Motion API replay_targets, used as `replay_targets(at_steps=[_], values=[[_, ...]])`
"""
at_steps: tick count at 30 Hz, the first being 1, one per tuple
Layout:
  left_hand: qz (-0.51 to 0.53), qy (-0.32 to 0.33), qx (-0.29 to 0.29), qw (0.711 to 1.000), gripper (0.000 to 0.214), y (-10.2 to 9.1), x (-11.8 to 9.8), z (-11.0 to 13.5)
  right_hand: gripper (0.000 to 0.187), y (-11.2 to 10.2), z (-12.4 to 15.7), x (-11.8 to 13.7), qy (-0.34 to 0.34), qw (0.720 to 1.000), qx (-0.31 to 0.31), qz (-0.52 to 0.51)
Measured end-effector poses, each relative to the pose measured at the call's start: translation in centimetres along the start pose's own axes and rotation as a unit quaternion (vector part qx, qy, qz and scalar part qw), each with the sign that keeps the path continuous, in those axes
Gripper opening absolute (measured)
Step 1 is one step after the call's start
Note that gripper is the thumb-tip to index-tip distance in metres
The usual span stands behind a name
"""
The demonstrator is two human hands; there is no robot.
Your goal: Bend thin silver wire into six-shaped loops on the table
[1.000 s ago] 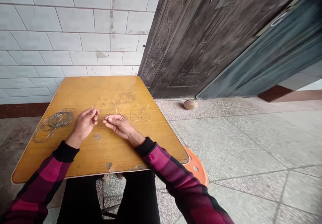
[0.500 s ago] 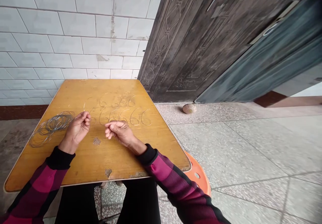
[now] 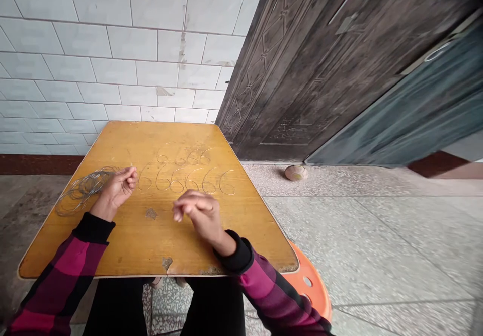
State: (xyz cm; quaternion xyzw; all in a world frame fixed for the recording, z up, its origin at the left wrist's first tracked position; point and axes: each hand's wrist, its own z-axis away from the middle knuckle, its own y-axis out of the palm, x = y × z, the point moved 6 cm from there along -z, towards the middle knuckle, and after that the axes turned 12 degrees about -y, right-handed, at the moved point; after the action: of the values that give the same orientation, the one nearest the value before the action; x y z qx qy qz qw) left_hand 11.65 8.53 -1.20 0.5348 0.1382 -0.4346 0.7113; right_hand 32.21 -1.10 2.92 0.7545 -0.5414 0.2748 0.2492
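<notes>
My left hand [image 3: 117, 189] is over the left part of the wooden table [image 3: 196, 245], thumb and fingers pinched on a thin wire [image 3: 129, 155] whose end rises faintly above them. Right beside that hand lies a loose coil of grey wire [image 3: 85, 185]. My right hand [image 3: 202, 216] hovers over the table's middle, its fingers bent and drawn together; motion blurs them, and anything between them is too small to make out. Beyond it, wire pieces bent like the figure six [image 3: 226, 187] lie in two rows.
A white tiled wall [image 3: 139, 69] stands behind the table, with a dark carved door [image 3: 287, 74] to the right. An orange stool [image 3: 315, 285] is partly under the table's right corner. A roundish object [image 3: 296, 173] sits on the floor by the door.
My right hand has moved right and nearer to me, away from my left hand. The left hand keeps its pinch. The whole view has shifted slightly.
</notes>
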Motion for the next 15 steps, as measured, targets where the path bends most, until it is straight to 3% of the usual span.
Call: replay_targets(at_steps=[2,6,10,15], values=[[-0.091,-0.013,0.032,0.995,0.009,1.1,1.4,0.2,0.021,-1.1,-0.5,-2.1,0.051,0.996,-0.077,-0.010],[-0.254,-0.029,0.078,0.964,0.020,3.2,4.8,0.9,0.034,-0.5,-0.6,-6.4,0.168,0.983,-0.073,-0.027],[-0.335,-0.042,0.109,0.935,0.025,4.0,6.9,1.2,0.022,-0.1,-0.6,-7.4,0.159,0.986,-0.057,-0.006],[-0.378,-0.061,0.104,0.918,0.025,4.0,7.9,1.5,0.015,-2.8,-1.6,-6.0,0.124,0.983,-0.131,0.023]])
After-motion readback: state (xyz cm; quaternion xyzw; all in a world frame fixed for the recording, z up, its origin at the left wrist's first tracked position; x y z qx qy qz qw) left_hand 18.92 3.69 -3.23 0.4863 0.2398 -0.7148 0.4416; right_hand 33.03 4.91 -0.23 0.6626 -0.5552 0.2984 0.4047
